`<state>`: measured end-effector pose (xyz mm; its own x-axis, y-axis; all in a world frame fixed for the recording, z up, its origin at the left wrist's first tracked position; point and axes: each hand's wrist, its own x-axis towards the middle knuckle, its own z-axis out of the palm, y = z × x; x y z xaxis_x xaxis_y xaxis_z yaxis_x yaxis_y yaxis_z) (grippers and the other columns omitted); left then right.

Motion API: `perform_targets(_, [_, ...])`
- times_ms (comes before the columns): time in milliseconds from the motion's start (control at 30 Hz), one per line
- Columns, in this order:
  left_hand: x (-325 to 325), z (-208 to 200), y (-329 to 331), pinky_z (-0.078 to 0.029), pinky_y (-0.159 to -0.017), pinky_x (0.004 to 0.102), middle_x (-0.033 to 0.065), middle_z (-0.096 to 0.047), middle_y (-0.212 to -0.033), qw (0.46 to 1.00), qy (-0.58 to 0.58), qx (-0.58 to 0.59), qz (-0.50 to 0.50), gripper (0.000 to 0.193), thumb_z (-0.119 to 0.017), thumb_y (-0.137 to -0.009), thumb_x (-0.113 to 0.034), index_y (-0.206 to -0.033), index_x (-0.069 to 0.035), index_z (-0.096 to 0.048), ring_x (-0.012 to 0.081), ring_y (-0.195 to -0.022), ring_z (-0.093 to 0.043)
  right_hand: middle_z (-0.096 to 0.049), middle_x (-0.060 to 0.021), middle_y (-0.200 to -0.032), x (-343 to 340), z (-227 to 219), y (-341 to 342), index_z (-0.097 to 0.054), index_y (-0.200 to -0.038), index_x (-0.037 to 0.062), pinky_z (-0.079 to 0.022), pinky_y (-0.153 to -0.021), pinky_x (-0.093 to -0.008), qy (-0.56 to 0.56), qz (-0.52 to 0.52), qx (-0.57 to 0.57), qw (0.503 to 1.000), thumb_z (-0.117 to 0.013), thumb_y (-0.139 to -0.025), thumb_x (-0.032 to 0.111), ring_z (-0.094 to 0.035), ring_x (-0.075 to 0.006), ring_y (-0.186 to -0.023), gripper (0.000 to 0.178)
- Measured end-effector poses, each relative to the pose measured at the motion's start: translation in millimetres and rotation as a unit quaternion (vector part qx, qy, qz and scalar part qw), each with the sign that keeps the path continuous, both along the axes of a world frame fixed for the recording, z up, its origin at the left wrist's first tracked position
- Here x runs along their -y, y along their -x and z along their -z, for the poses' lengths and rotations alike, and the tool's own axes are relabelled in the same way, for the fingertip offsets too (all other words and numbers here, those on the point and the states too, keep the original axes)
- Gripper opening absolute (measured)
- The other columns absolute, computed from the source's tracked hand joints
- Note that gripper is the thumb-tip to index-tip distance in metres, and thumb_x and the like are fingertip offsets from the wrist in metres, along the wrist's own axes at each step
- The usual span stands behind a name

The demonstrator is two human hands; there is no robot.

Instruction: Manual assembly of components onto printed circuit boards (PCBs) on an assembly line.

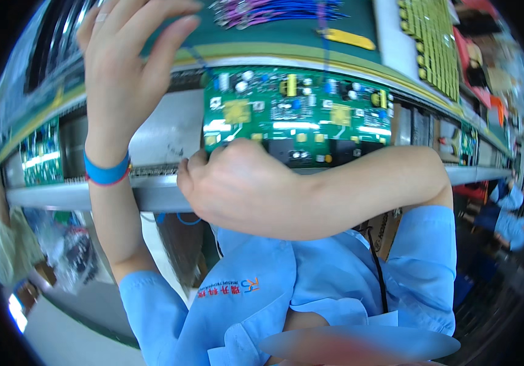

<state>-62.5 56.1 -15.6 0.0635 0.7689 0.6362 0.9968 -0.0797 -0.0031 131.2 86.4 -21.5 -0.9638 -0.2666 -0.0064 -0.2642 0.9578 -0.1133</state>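
A green circuit board (256, 122) with white, yellow and black parts lies on the rail track in front of me. My right hand (237, 177) is curled at its near left corner. Those fingers are bent inward and mostly hidden, so whatever they hold does not show. My left hand (130, 49), with a blue wristband (107, 168), is raised beyond the track to the left of the board. Its thumb stands apart from the fingers, and nothing shows between them. Blue wires rise from the board's far side, one ending near the left thumb.
A bundle of blue and purple wires (274, 12) and a yellow tool (348, 39) lie on the green shelf. Yellow parts (430, 49) stand in rows at right. Other boards (42, 155) sit along the track, which has a metal front rail (158, 198). Other people are at both sides.
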Motion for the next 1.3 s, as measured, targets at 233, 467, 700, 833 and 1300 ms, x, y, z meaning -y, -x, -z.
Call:
perform_targets(233, [-4.6, 3.7, -7.3, -0.032, -0.098, 0.0349, 0.0022, -0.065, -0.101, 0.999, 0.015, 0.03, -0.002, 0.014, -0.068, -0.086, -0.013, -0.1, -0.012, -0.07, 0.0212, -0.099, -0.058, -0.062, -0.0104, -0.072, -18.2, 13.9, -30.1, -0.062, -0.084, -0.002, -0.048, -0.044, -0.0334, 0.06, 0.05, -0.019, 0.997, -0.062, -0.074, 0.011, -0.066, -0.0204, -0.061, 0.016])
perform_targets(467, [-9.8, 4.1, -9.9, -0.031, -0.102, 0.0347, 0.0055, -0.066, -0.112, 0.997, -0.015, 0.079, -0.004, 0.032, -0.066, -0.091, -0.015, -0.122, -0.008, -0.064, 0.0207, -0.107, -0.058, -0.066, -0.0164, -0.077, -65.9, 3.7, -99.6, -0.06, -0.088, -0.002, -0.052, -0.051, -0.0393, 0.085, 0.19, 0.045, 0.977, -0.057, -0.079, 0.006, -0.068, -0.0294, -0.065, 0.013])
perform_targets(700, [13.1, -7.1, 17.5, -0.042, -0.09, 0.0345, 0.0077, -0.069, -0.104, 0.982, -0.111, 0.145, -0.05, 0.027, -0.067, -0.088, -0.012, -0.115, -0.007, -0.068, 0.0232, -0.098, -0.063, -0.067, -0.0123, -0.08, -86.5, 7.1, -146.5, -0.062, -0.093, 0.0075, -0.053, -0.059, -0.0446, 0.017, 0.384, 0.099, 0.918, -0.064, -0.083, 0.016, -0.067, -0.0336, -0.071, 0.014])
perform_targets(833, [65.8, 3.1, 45.4, -0.031, -0.097, 0.0374, 0.0034, -0.067, -0.104, 0.983, -0.1, 0.044, -0.146, 0.025, -0.07, -0.086, -0.024, -0.11, -0.014, -0.068, 0.0223, -0.104, -0.06, -0.069, -0.0147, -0.081, -96.4, 4.4, -175.4, -0.065, -0.107, 0.0116, -0.051, -0.065, -0.0437, 0.063, 0.41, 0.054, 0.908, -0.067, -0.086, 0.018, -0.067, -0.0349, -0.075, 0.023])
perform_targets(1300, [371.3, 97.4, 309.4, -0.022, -0.107, 0.0621, 0.0098, -0.057, -0.139, 0.68, -0.066, 0.27, -0.679, 0.078, -0.044, -0.091, -0.059, -0.147, -0.006, -0.035, 0.0336, -0.132, -0.049, -0.068, -0.0138, -0.075, -138.5, 11.6, -214.8, -0.062, -0.093, 0.0075, -0.05, -0.061, -0.0434, 0.019, 0.483, 0.076, 0.872, -0.071, -0.08, 0.009, -0.066, -0.0341, -0.07, 0.015])
